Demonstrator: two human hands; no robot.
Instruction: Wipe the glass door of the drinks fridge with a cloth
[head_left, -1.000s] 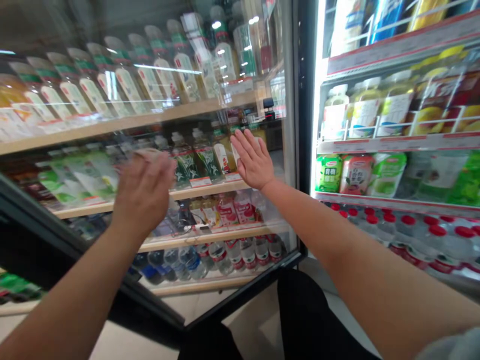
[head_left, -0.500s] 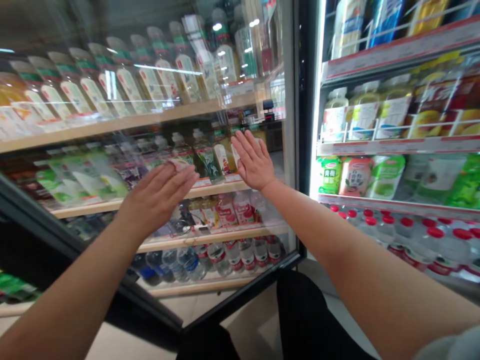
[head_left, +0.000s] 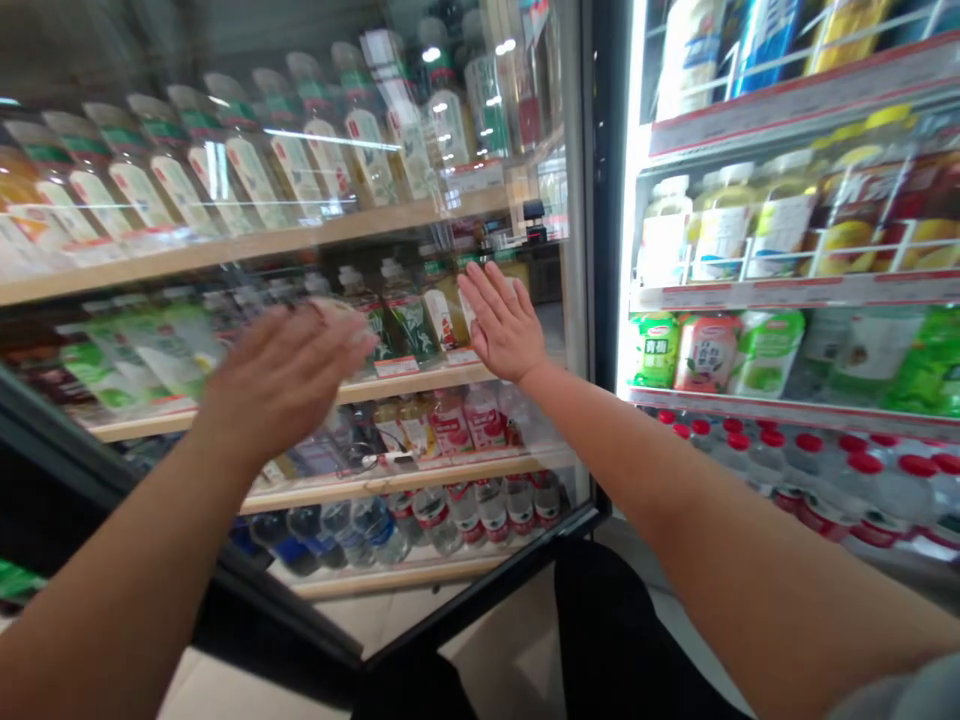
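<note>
My right hand [head_left: 506, 325] lies flat with fingers stretched against the glass door [head_left: 551, 400] of a drinks fridge, near its hinge-side frame. Nothing is in it. To the left, my left hand [head_left: 281, 375] is smeared by motion, its fingers held straight over the same pane. Whether it touches the glass I cannot tell. A pale reflection shows beside its fingertips. Through or in the glass appear shelves with rows of bottles [head_left: 371, 150], and water bottles [head_left: 457, 515] lower down.
The dark door frame [head_left: 480, 585] crosses low in front of my legs [head_left: 615, 620]. On the right, a lit fridge holds bottled drinks [head_left: 709, 355] on wire-fronted shelves and red-capped bottles [head_left: 810, 455] at the bottom. Pale floor tiles [head_left: 225, 685] show below.
My left hand has moved a little to the left across the pane and is more blurred. My right hand keeps its place on the glass. The view has shifted slightly.
</note>
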